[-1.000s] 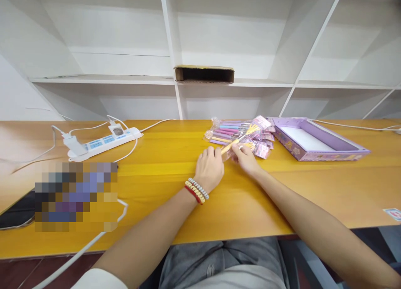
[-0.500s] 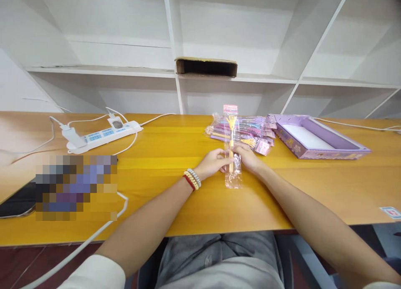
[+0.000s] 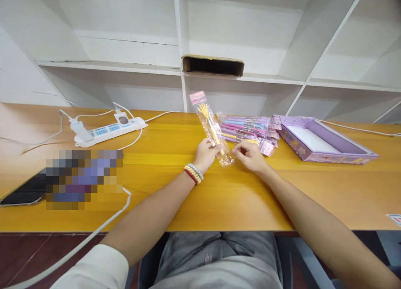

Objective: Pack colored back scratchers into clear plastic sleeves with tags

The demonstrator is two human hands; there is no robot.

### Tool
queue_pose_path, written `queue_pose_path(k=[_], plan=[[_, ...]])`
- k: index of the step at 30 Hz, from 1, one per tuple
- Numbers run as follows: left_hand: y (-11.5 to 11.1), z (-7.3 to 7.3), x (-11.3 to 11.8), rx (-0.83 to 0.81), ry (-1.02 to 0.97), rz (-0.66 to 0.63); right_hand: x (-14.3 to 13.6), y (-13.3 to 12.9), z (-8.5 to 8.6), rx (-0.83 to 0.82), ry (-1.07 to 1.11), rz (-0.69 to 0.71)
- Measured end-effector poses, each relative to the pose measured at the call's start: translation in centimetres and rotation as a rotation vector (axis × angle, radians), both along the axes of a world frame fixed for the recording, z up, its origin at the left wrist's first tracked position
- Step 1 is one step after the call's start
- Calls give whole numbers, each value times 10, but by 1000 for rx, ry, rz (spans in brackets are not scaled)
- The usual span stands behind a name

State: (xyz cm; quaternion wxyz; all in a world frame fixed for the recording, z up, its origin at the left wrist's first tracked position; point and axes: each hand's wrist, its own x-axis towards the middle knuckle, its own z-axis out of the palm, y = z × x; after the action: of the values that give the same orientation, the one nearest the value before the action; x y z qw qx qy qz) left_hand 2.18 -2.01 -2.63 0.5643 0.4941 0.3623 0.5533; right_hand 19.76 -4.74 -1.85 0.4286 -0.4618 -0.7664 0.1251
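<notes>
A yellow hand-shaped back scratcher [image 3: 214, 130] in a clear plastic sleeve with a pink header is in my left hand [image 3: 206, 155]. My left fingers are closed round its lower handle, and it tilts up and to the left. Close by on the right, my right hand [image 3: 250, 155] has its fingers curled and pinched together by the sleeve's bottom end. Whether anything is between those fingertips is too small to tell. Behind my hands lies a pile of similar wrapped back scratchers [image 3: 247, 126] in purple, pink, blue and yellow.
A purple open box [image 3: 341, 157] stands right of the pile. On the left are a white power strip [image 3: 109, 132] with cables, a black phone-like device [image 3: 26, 188] and a blurred-out patch. White shelves rise behind the table, holding a cardboard box [image 3: 213, 66].
The wrapped back scratcher has swung from upright to leaning left, and is lifted slightly. My right hand has come off its handle and moved a little to the right.
</notes>
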Motion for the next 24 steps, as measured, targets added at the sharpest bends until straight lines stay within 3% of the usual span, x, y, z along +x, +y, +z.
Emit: queue_pose_path(k=[8,15,24], plan=[[-5,2,3,59,-62,82,-3,-1,0,62,-129,47],[-12,6,5,54,11,-115,-2,2,-2,58,-97,29],[-10,4,1,-16,78,-217,-4,0,-1,26,-67,21]])
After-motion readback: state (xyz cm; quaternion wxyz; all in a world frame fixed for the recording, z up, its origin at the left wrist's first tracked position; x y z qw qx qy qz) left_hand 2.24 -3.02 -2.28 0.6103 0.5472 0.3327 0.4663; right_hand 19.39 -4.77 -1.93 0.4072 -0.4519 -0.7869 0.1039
